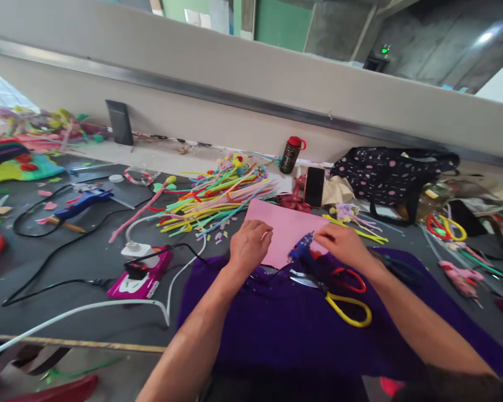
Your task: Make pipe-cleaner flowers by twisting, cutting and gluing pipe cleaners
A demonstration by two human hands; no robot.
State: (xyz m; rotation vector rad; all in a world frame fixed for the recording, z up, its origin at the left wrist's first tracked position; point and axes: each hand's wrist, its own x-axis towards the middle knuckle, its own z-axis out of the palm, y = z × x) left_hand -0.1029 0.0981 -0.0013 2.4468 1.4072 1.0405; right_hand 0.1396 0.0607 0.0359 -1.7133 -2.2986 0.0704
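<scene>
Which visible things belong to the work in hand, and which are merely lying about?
Likely in use: flat pink sheet; blue object beside right hand; metal scissors with red and yellow handles.
Probably lying about: black bottle with red lid; dark pink-spotted fabric bag.

Their left hand [250,241] is kinda curled, right hand [344,245] curled too, apart on its right, both forearms [205,319] bare.

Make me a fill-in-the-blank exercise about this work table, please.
1. The sheet between the left hand and right hand is colored ____.
2. The scissors near the right hand lie on cloth colored ____.
3. The dark bottle has a lid colored ____.

Missing words: pink; purple; red.
</scene>
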